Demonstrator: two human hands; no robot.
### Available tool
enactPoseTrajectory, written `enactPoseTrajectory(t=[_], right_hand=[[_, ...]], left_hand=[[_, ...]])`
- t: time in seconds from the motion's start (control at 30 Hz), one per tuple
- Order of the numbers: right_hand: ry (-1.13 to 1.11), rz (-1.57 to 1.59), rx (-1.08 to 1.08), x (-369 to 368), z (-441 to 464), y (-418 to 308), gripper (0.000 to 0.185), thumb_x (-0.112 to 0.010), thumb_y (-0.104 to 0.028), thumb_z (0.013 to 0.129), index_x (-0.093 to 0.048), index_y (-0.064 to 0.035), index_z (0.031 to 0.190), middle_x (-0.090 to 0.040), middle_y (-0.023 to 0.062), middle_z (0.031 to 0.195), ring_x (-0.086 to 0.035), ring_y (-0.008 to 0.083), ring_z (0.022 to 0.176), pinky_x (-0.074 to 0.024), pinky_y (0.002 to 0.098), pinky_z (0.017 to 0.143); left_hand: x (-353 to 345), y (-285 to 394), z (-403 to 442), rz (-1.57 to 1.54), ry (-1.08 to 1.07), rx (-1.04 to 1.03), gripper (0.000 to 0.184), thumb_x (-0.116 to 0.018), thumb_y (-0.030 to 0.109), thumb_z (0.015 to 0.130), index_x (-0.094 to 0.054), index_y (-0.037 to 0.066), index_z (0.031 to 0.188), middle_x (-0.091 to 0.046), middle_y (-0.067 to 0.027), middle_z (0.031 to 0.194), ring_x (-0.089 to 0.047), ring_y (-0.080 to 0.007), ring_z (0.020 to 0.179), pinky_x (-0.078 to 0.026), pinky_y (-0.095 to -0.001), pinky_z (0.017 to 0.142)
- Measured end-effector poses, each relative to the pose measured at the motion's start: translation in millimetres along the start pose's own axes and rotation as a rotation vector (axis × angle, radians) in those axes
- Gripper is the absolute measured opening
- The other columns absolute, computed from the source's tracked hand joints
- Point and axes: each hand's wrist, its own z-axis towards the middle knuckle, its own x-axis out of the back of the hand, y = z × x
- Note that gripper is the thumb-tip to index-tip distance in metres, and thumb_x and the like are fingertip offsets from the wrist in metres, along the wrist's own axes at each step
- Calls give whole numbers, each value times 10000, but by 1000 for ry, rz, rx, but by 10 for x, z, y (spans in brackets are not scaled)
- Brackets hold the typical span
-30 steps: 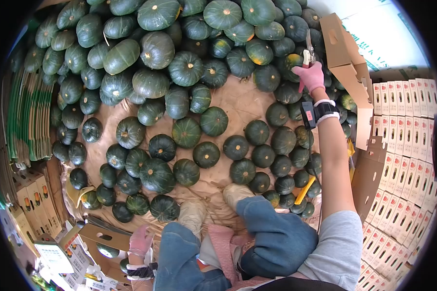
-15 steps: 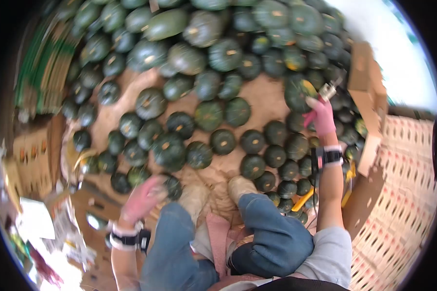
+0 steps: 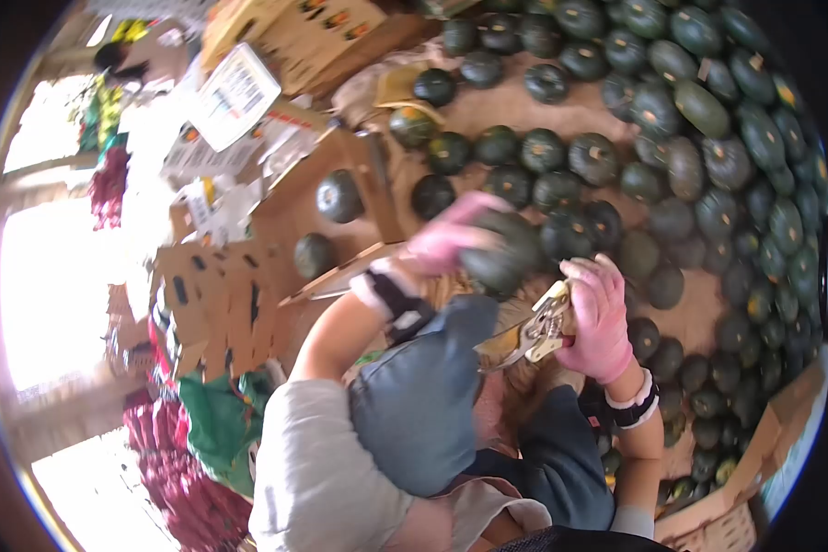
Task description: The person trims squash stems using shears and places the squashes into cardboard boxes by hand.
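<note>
My left hand (image 3: 451, 232), in a pink glove, is closed around a dark green kabocha squash (image 3: 504, 256) in front of my knees; both are blurred by motion. The gloved right hand (image 3: 600, 313) grips pruning shears (image 3: 547, 324) just right of that squash. Their cream handles and spring show, and the blades point down and left. Left of my left hand stands a cardboard box (image 3: 373, 189) with two squashes inside, one nearer the top (image 3: 339, 196) and one lower (image 3: 316, 256).
Many kabocha squashes (image 3: 591, 158) lie on the brown floor covering (image 3: 575, 106), heaped densely at the right. More cartons (image 3: 308, 41) stand at the top left. A white printed sheet (image 3: 237, 95), red net bags (image 3: 170, 460) and a green bag (image 3: 216, 428) are on the left.
My view has swung left toward the box. My right hand has come in from the far right with the shears. My left hand now holds a squash near my knees.
</note>
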Motion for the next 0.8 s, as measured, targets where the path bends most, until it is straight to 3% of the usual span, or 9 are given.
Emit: enactPoseTrajectory(t=[0.07, 0.13, 0.23, 0.27, 0.37, 0.67, 0.7, 0.77, 0.8], right_hand=[[35, -33, -157, 186, -233, 113, 601, -695, -160, 523, -451, 30, 1038, -530, 173, 1117, -507, 371, 1034, -343, 524, 969], [101, -115, -385, 292, -578, 215, 621, -708, -167, 539, -462, 16, 1078, -539, 172, 1106, -498, 381, 1035, -347, 482, 982], [171, -168, -730, 440, -1106, 284, 593, -705, -131, 559, -488, -32, 1102, -554, 150, 1022, -510, 363, 972, -387, 441, 902], [208, -181, -787, 468, -1248, 302, 557, -697, -127, 570, -494, -31, 1080, -554, 148, 985, -516, 358, 940, -404, 429, 861], [283, -139, -1031, 595, -1471, 229, 457, -674, -131, 577, -504, -3, 981, -544, 174, 859, -544, 354, 811, -459, 393, 722], [251, -101, -1199, 407, -1550, 378, 411, -650, -150, 604, -499, 10, 950, -562, 196, 888, -545, 377, 868, -453, 433, 761], [301, -82, -1172, 346, -1548, 428, 361, -624, -127, 628, -498, 4, 940, -570, 189, 879, -546, 378, 866, -452, 435, 758], [323, -34, -1189, 267, -1568, 605, 321, -608, -121, 658, -500, -14, 941, -577, 182, 852, -557, 378, 842, -454, 436, 746], [364, -12, -1211, 290, -1534, 698, 295, -601, -124, 686, -502, -29, 948, -580, 185, 821, -568, 383, 797, -459, 435, 710]], left_hand=[[343, 254, -351, 100, 227, -366, 474, -687, 123, 729, -520, 50, 1167, -590, -101, 1084, -581, -205, 987, -487, -334, 851], [672, 489, -702, 876, 752, -565, 434, -713, 154, 724, -567, 39, 1116, -630, -94, 1059, -616, -213, 965, -499, -350, 836], [1165, 522, -1267, 1507, 1237, -529, 399, -666, 144, 764, -570, 39, 1136, -656, -73, 1033, -629, -215, 938, -503, -348, 819], [1546, 516, -1470, 848, 1056, -533, 400, -651, 189, 793, -561, 44, 1155, -642, -82, 1069, -619, -234, 965, -508, -371, 821], [1785, 474, -1572, -33, 857, -174, 434, -596, 318, 869, -531, 57, 1210, -587, -105, 1189, -576, -278, 1065, -511, -439, 848], [1983, 203, -1539, 144, 595, -73, 428, -589, 164, 894, -454, 56, 1285, -558, -127, 1225, -564, -282, 1107, -539, -411, 846], [1790, 191, -1464, 180, 593, -83, 415, -602, 167, 887, -462, 64, 1264, -590, -98, 1132, -600, -246, 996, -547, -352, 769], [1879, 68, -1443, 981, 623, -57, 372, -605, 163, 882, -487, 64, 1221, -597, -54, 1001, -601, -186, 825, -528, -296, 658], [1964, 119, -1412, 521, 741, 169, 346, -604, 170, 881, -503, 65, 1195, -583, -31, 926, -559, -135, 701, -488, -266, 575]])
